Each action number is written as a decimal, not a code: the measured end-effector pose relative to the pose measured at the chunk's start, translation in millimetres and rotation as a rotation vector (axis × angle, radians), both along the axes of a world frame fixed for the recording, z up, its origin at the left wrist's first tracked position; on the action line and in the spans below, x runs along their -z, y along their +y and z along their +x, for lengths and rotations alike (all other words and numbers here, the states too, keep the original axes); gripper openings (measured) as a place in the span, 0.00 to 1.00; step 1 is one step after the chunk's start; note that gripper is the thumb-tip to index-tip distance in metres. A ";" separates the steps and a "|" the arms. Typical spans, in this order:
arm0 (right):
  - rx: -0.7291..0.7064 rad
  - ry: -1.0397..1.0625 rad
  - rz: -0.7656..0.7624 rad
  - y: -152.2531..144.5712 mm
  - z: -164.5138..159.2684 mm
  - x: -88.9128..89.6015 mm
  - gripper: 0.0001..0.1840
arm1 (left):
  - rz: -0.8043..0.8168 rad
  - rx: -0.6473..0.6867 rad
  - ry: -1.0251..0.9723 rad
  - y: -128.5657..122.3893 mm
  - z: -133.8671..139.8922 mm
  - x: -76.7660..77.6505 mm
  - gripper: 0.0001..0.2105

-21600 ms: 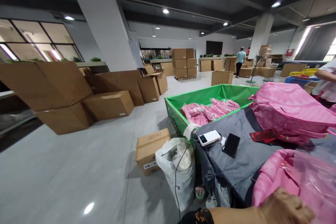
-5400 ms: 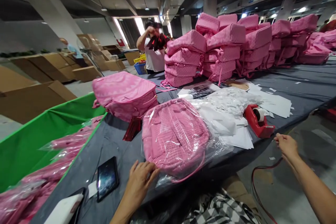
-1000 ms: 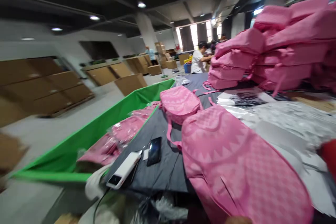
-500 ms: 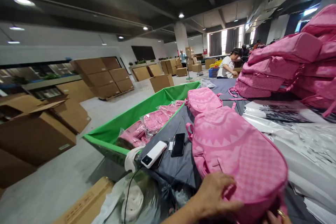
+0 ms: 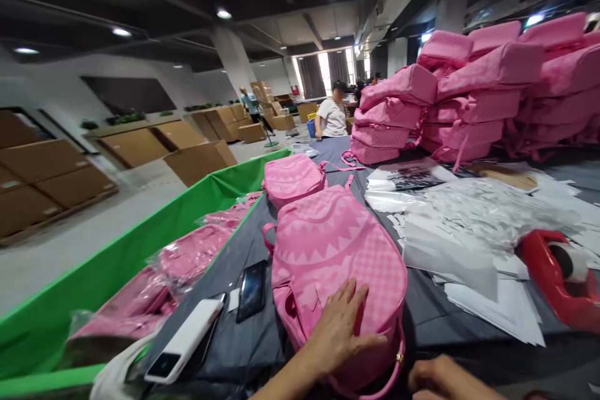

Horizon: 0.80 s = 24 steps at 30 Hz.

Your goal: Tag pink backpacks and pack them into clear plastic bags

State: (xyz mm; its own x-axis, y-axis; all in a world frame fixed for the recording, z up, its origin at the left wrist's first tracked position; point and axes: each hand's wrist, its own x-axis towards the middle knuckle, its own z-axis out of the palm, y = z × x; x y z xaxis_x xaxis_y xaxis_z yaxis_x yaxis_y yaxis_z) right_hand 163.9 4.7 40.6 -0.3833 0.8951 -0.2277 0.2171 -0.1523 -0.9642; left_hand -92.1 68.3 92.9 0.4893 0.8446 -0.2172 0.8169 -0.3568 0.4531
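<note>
A pink backpack (image 5: 370,244) with a pale zigzag and checked pattern lies on the dark grey table cover. My left hand (image 5: 335,331) rests on its front near the bottom, fingers spread and open. At the lower frame edge, to the right of the backpack, is my right hand (image 5: 440,378). Its fingers are curled in, partly cut off by the frame, and I see nothing in them. A pink loop with a gold-coloured fitting hangs at the backpack's lower end. Behind it lies a second pink backpack (image 5: 293,178).
A green-walled bin (image 5: 187,206) with bagged pink backpacks stands left. A black phone (image 5: 252,290) and a white device (image 5: 187,340) lie on the table. To the right are clear plastic bags (image 5: 497,206), white papers (image 5: 501,312), a red tape dispenser (image 5: 546,275) and stacked backpacks (image 5: 492,75).
My view has turned right, bringing the tape dispenser into sight. My right hand has come away from the backpack's lower edge. My left hand has shifted from its side onto its front.
</note>
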 end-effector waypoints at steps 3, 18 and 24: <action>0.182 -0.253 0.199 53.3 73.6 -53.4 0.18 | -0.028 0.072 -0.018 6.8 -12.6 -6.9 0.31; 0.198 -1.302 0.290 262.6 117.9 -34.4 0.10 | -0.071 0.214 0.474 15.9 -15.0 11.2 0.48; 0.095 -1.247 0.374 294.4 71.0 -35.4 0.14 | 0.118 0.313 0.397 17.3 -35.5 49.3 0.38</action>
State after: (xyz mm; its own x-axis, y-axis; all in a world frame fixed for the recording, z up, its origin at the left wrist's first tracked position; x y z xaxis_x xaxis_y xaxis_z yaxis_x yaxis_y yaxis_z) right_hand 234.9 299.1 76.0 -0.0282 0.9930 -0.1147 0.9938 0.0155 -0.1099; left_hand -127.6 85.7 43.6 0.6215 0.7011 -0.3495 0.7639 -0.6413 0.0719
